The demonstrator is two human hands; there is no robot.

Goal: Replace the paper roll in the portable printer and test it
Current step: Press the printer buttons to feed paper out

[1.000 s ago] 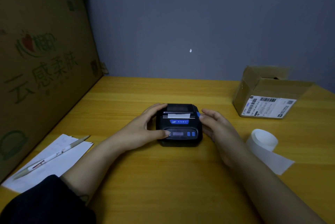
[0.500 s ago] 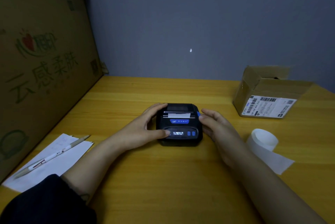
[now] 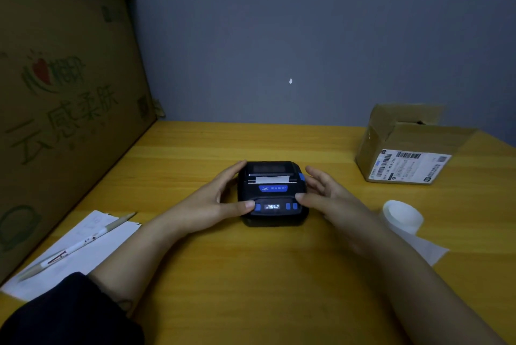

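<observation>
A small black portable printer (image 3: 272, 193) sits in the middle of the yellow table (image 3: 251, 274). A short white paper strip (image 3: 272, 179) sticks out of its slot, and its small front display is lit. My left hand (image 3: 217, 199) clasps the printer's left side, with the thumb tip beside the left blue button. My right hand (image 3: 329, 196) is at the printer's right side, fingers spread, with the thumb tip resting on the front right corner near the two blue buttons. A loose white paper roll (image 3: 402, 214) lies partly unwound to the right of my right forearm.
A small open cardboard box (image 3: 405, 157) with a shipping label stands at the back right. A large printed cardboard box (image 3: 64, 110) walls off the left side. A white sheet (image 3: 106, 244) with a pen (image 3: 81, 244) on it lies at the front left.
The printer's display has lit up. My right thumb has moved onto the printer's front right corner. My left thumb has slid slightly left, baring the left blue button.
</observation>
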